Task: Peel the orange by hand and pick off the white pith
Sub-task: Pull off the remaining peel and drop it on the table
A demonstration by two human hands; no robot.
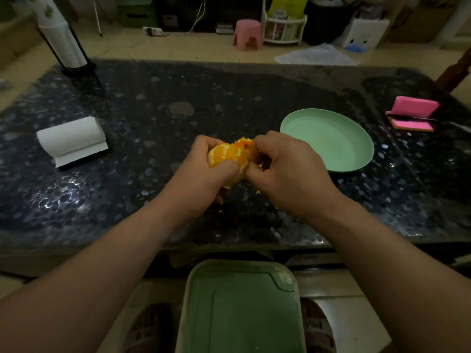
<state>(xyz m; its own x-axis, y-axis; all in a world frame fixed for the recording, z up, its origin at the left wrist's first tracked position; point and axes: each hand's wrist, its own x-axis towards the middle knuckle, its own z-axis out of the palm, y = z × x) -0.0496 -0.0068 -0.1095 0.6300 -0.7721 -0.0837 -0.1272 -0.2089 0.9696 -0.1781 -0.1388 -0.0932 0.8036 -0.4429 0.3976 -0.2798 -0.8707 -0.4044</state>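
Note:
Over the middle of the dark stone table (158, 103), my left hand (204, 179) grips a mostly peeled orange (228, 156), its pale segments showing towards me. My right hand (285, 171) is curled against the fruit's right side, thumb and fingers pinching at its surface. A flap of orange peel (244, 143) sticks up behind the fruit, between the two hands. Small bits of peel (258, 192) lie on the table under my right hand.
A mint green plate (328, 138) sits right of my hands. A white paper roll (72, 141) lies at the left, a cup stack in a stand (63, 44) at the far left corner, pink sticky notes (413, 113) at the far right. A green bin (240, 309) stands below the table's near edge.

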